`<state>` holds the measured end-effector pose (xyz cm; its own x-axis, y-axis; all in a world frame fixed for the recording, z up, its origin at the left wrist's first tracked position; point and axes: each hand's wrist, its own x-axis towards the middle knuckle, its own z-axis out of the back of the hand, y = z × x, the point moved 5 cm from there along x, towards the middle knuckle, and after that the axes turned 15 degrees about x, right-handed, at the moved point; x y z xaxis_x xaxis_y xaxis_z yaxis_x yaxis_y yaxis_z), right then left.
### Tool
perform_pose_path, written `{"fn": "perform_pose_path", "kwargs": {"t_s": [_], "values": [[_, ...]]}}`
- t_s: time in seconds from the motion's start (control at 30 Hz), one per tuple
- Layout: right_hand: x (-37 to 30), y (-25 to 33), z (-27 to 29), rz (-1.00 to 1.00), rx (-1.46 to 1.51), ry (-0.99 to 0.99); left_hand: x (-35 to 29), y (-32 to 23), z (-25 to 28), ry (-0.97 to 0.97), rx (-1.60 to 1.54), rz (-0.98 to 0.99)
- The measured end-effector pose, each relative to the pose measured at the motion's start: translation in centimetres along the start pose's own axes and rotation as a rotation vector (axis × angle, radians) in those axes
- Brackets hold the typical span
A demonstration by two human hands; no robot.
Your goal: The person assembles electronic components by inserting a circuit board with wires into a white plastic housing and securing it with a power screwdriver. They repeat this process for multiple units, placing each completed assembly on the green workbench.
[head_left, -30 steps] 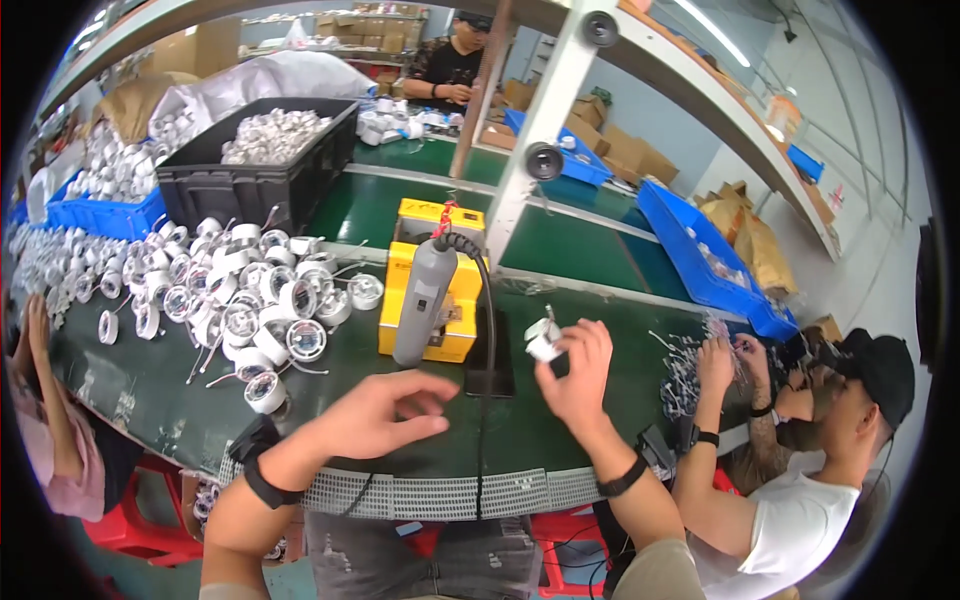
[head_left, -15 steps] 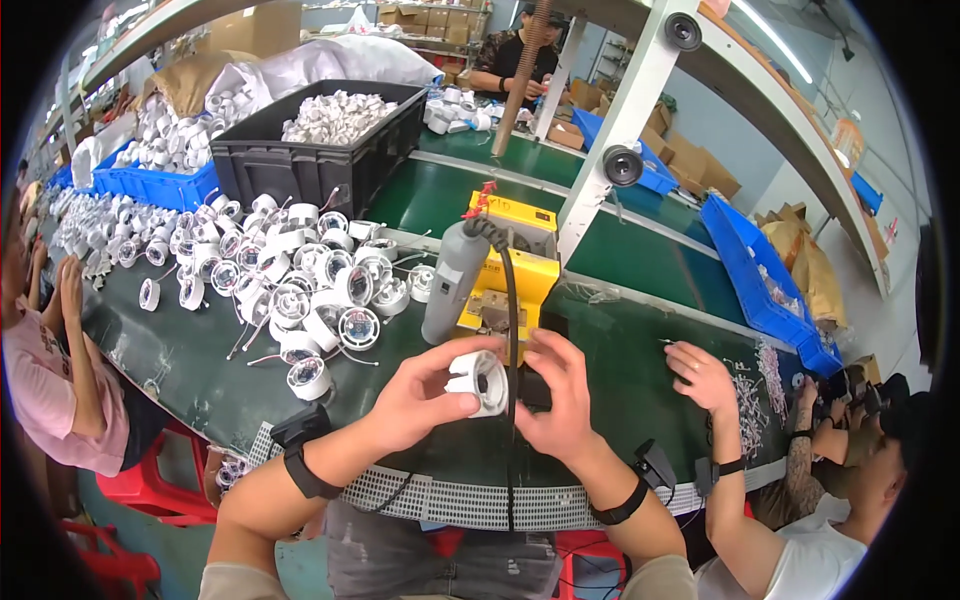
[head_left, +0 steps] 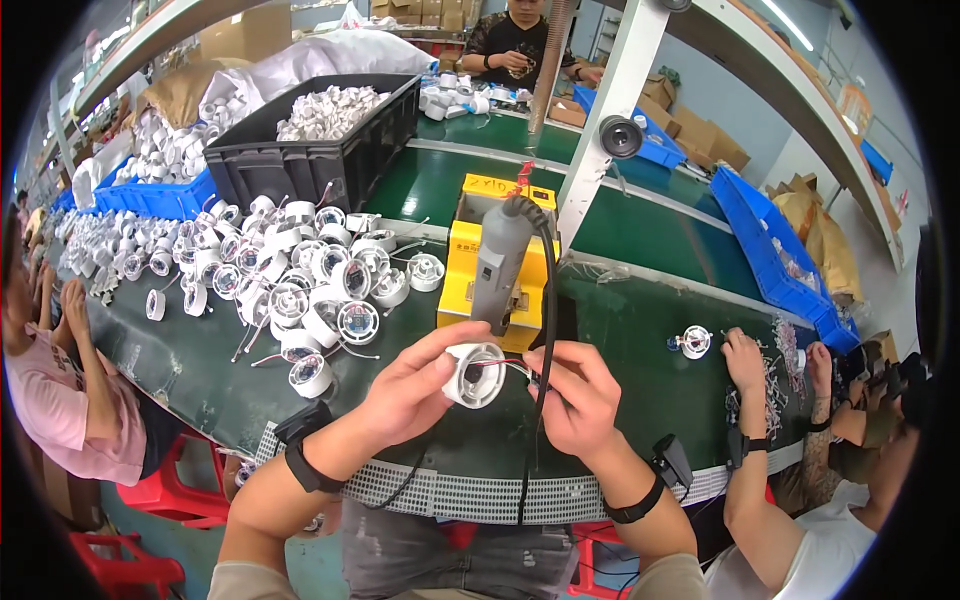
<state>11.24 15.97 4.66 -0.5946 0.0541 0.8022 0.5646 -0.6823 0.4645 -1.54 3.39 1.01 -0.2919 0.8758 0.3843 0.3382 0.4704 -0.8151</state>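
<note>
A white round plastic housing (head_left: 462,388) is gripped between the thumb and fingers of my left hand (head_left: 415,388), its open face turned toward the right. Thin red and white wires (head_left: 512,365) run out of it to my right hand (head_left: 575,398), whose thumb and fingertips pinch their end beside a small dark part. Just beyond my hands a grey electric screwdriver (head_left: 498,262) hangs in front of a yellow machine (head_left: 462,255). Its black cable (head_left: 548,330) passes down in front of my right fingertips and partly hides them.
Many similar housings (head_left: 290,300) with wires are heaped at left, before a black crate (head_left: 300,165) and a blue tray (head_left: 165,192). At right lie another housing (head_left: 696,342), loose wired parts (head_left: 765,385) and a co-worker's hand (head_left: 742,360). A shelf post (head_left: 600,130) rises behind.
The housing has turned to show its open face, and my right hand now pinches its wires. The screwdriver has swung right. A housing now lies near the right co-worker's hand.
</note>
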Motion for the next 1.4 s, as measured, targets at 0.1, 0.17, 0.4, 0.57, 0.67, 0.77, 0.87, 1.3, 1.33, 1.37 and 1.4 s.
{"fn": "perform_pose_path", "kwargs": {"t_s": [0.1,0.17,0.4,0.57,0.67,0.77,0.87,1.3,1.33,1.37,1.4], "values": [[-0.6,-0.9,-0.3,-0.302,0.319,0.019,0.1,0.0,-0.3,0.001,0.051,0.002],[-0.4,-0.8,-0.9,-0.329,0.417,0.006,0.2,-0.1,-0.2,-0.049,0.047,0.025],[-0.6,-1.5,-0.9,-0.511,0.701,-0.009,-0.1,1.4,-0.5,-0.079,-0.065,0.19],[-1.0,-2.0,-1.1,-0.618,0.738,-0.047,-0.1,1.6,-0.7,-0.116,-0.13,0.166],[-0.2,-1.0,-1.6,-0.585,0.699,-0.095,-0.1,2.0,-0.7,-0.036,-0.069,0.183],[0.3,0.2,-1.1,-0.435,0.508,-0.051,0.0,1.7,-1.8,0.053,0.002,0.18],[0.2,0.8,-1.2,-0.377,0.38,-0.029,-0.1,1.4,-2.3,0.004,0.011,0.14],[0.5,1.0,-0.8,-0.277,0.015,-0.152,0.0,1.9,-2.5,0.101,0.201,0.034],[-0.2,-0.1,-1.2,-0.351,0.2,-0.197,-0.1,1.8,-2.6,0.148,0.256,-0.005],[-1.0,-1.4,-1.5,-0.43,0.328,-0.129,-0.1,1.9,-2.8,0.149,0.253,0.023],[-1.8,-2.2,-2.1,-0.587,0.551,-0.138,-0.2,1.7,-2.7,0.129,0.298,0.017]]}}
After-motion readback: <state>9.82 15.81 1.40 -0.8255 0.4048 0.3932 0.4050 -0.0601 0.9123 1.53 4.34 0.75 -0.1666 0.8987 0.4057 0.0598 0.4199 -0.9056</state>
